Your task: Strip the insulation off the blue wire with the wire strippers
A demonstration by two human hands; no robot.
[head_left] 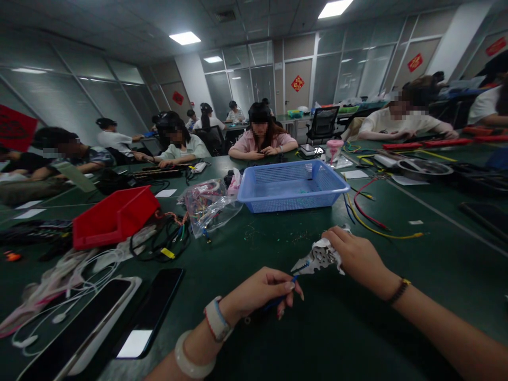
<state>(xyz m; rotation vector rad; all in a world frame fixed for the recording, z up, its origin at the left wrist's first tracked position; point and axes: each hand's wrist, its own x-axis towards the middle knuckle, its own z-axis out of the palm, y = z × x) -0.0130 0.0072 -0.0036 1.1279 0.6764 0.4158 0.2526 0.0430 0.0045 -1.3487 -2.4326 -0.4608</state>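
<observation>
My left hand [264, 291] pinches a blue wire [273, 304] between thumb and fingers, low over the green table. My right hand [355, 254] is wrapped round a pair of silver wire strippers [319, 256], whose jaws point left toward the wire. The tip of the wire meets the end of the jaws just above my left thumb; I cannot tell whether the jaws are closed on it. The strippers' handles are mostly hidden inside my right hand.
Ahead stands a blue plastic basket [293, 203], beside a clear bag of wires [210, 206]. Left are a red bin [117, 217], cables and two phones, one a black phone [154, 307]. Yellow and red wires [381, 233] lie right. Several people sit around.
</observation>
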